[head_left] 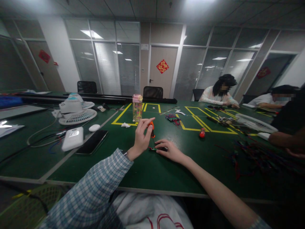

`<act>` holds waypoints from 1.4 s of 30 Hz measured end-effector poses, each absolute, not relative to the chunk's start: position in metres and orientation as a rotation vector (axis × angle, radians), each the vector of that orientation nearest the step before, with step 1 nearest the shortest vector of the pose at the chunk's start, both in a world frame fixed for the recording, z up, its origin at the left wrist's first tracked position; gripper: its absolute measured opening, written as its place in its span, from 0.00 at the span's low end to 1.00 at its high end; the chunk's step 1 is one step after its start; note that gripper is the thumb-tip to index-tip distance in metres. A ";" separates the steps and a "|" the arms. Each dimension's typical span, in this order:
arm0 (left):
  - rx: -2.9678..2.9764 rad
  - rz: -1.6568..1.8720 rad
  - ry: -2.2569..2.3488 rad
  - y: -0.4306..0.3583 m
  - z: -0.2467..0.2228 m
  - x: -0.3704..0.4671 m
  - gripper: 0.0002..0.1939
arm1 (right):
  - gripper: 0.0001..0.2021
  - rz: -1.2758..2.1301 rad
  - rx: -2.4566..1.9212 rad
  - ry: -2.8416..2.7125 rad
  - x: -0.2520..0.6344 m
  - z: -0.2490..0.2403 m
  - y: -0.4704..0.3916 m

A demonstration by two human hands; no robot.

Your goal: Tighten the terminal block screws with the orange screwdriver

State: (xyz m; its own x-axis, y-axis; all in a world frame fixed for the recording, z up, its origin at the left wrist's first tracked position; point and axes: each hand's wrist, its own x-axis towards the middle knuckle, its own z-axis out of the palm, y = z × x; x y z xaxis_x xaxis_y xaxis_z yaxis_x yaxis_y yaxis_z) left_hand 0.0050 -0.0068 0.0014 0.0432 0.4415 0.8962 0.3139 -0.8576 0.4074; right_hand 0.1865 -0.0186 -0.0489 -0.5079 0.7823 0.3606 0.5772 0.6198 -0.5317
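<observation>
My left hand (142, 135) is closed around the orange-and-black handle of a screwdriver (152, 129), held nearly upright. The screwdriver's shaft points down at a small green circuit board (152, 149) lying on the table. Low over the tabletop, my right hand (170, 150) presses its fingers on a dark part at the board's right end, holding it against the surface. Fine details of the board and the screwdriver tip are too small to make out.
A water bottle (137, 108) stands beyond my hands. To the left lie a phone (92, 142), a white box (72, 139) and a fan (77, 116). A red object (202, 133) and wire bundles (257, 156) lie right. Other people sit around the table (133, 171).
</observation>
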 end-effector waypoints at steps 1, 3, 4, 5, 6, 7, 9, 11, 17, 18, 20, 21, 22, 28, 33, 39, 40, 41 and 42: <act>2.196 1.934 0.797 -0.007 0.001 0.005 0.14 | 0.08 0.467 -1.065 -2.266 0.186 -0.049 -0.019; 2.188 1.911 0.808 -0.006 0.000 0.005 0.16 | 0.08 0.467 -1.069 -2.269 0.186 -0.048 -0.019; 2.179 1.898 0.816 -0.006 -0.001 0.006 0.16 | 0.08 0.466 -1.071 -2.270 0.186 -0.048 -0.019; 2.164 1.888 0.826 -0.005 -0.002 0.006 0.16 | 0.09 0.466 -1.071 -2.270 0.186 -0.048 -0.019; 2.146 1.887 0.834 -0.004 -0.002 0.007 0.17 | 0.09 0.465 -1.069 -2.270 0.186 -0.048 -0.020; 2.127 1.894 0.839 -0.003 -0.002 0.008 0.17 | 0.09 0.465 -1.067 -2.270 0.186 -0.047 -0.020; 2.103 1.928 0.853 -0.002 -0.003 0.008 0.18 | 0.09 0.469 -1.067 -2.272 0.186 -0.047 -0.020; 2.125 1.961 0.882 -0.002 -0.002 0.008 0.17 | 0.08 0.471 -1.074 -2.276 0.186 -0.048 -0.019; 2.189 1.937 0.869 -0.006 -0.001 0.006 0.13 | 0.09 0.466 -1.063 -2.267 0.186 -0.050 -0.018; 2.187 1.933 0.855 -0.006 -0.001 0.006 0.14 | 0.09 0.467 -1.060 -2.266 0.187 -0.051 -0.018; 2.179 1.936 0.848 -0.006 0.000 0.006 0.16 | 0.09 0.469 -1.059 -2.264 0.187 -0.051 -0.017; 2.175 1.937 0.851 -0.006 0.000 0.006 0.15 | 0.09 0.470 -1.059 -2.264 0.187 -0.051 -0.018; 2.167 1.939 0.859 -0.005 0.001 0.006 0.15 | 0.09 0.469 -1.060 -2.262 0.187 -0.051 -0.018; 2.148 1.977 0.921 -0.004 0.003 0.007 0.08 | 0.08 0.473 -1.063 -2.266 0.187 -0.049 -0.018; 2.149 1.932 0.884 -0.005 0.003 0.005 0.11 | 0.08 0.465 -1.065 -2.261 0.186 -0.049 -0.019; 2.108 1.884 0.851 -0.002 -0.001 0.005 0.15 | 0.09 0.456 -1.059 -2.268 0.187 -0.049 -0.019; 2.091 1.890 0.854 -0.002 -0.001 0.006 0.15 | 0.09 0.453 -1.058 -2.269 0.187 -0.049 -0.019; 2.081 1.900 0.861 -0.001 -0.002 0.006 0.15 | 0.09 0.452 -1.057 -2.272 0.187 -0.049 -0.019; 2.082 1.911 0.870 -0.001 -0.002 0.007 0.14 | 0.09 0.454 -1.056 -2.273 0.187 -0.049 -0.019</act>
